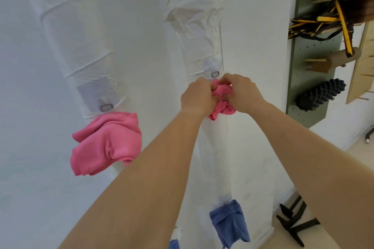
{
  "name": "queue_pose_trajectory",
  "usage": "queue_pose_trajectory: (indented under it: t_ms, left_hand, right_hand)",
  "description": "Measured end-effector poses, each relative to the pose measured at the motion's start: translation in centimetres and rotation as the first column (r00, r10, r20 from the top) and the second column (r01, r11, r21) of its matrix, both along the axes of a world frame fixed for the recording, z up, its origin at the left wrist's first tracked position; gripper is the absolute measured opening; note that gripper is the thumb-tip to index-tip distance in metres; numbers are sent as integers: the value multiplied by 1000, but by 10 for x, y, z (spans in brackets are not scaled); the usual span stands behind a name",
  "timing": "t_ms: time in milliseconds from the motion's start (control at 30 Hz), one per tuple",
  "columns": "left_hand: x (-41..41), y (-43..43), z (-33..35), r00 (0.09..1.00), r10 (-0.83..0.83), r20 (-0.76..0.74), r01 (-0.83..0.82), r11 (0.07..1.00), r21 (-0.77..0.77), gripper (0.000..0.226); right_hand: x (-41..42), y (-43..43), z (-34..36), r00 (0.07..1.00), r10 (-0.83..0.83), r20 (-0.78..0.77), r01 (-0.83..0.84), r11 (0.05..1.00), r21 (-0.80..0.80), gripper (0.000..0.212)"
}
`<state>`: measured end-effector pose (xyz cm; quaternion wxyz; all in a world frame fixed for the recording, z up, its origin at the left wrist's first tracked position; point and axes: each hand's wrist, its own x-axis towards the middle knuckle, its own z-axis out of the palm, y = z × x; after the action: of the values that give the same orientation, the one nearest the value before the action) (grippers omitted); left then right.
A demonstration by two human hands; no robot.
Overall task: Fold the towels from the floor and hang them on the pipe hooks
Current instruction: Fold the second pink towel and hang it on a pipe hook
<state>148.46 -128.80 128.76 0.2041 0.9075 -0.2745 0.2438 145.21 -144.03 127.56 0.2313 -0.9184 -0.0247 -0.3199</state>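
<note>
Both my hands grip a bunched pink towel against the right white-wrapped pipe, just below a metal hook. My left hand holds the towel's left side and my right hand pinches its top right. A second pink towel hangs under the metal hook on the left pipe. Lower on the right pipe a blue towel hangs from another hook. A bit of another blue cloth shows at the bottom edge.
A green pegboard at the right wall carries wooden pegs, black and yellow straps and a black foam roller. A black stand base sits on the pale floor at bottom right.
</note>
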Motion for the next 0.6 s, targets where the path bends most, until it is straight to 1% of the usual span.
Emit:
queue_pose_trajectory:
  t_ms: [100, 200, 267, 333, 400, 500, 533, 600]
  left_hand:
    - [-2, -1, 1, 1000, 19, -6, -19, 1000, 4, 15]
    - [-5, -1, -1, 1000, 10, 0, -10, 999, -39, 13]
    - [-5, -1, -5, 1000, 2, -3, -2, 998, -57, 14]
    - [-7, 1, -9, 1000, -9, -9, 8, 999, -47, 20]
    - [-11, 6, -7, 998, -40, -38, 40, 999, -20, 26]
    - [-26, 20, 6, 990, -83, -117, 94, 991, 93, 40]
    - [-33, 28, 11, 989, -89, -122, 104, 987, 125, 42]
    - [-47, 50, 21, 992, -83, -98, 97, 984, 150, 42]
  right_hand:
    - [-2, 3, 3, 1000, -5, -11, 5, 999, 48, 45]
    - [-4, 8, 3, 1000, -22, -11, 22, 998, 55, 50]
    - [-5, 11, 1, 1000, -30, -9, 31, 993, 111, 51]
    - [-8, 14, -2, 999, -43, -15, 45, 986, 159, 52]
    - [-14, 18, 2, 995, -44, -87, 59, 984, 171, 53]
    - [-31, 27, 21, 974, -5, -226, 36, 990, 134, 58]
    - [-39, 33, 28, 972, -21, -234, 43, 995, 88, 56]
    - [-54, 48, 40, 975, -113, -191, 111, 994, -19, 52]
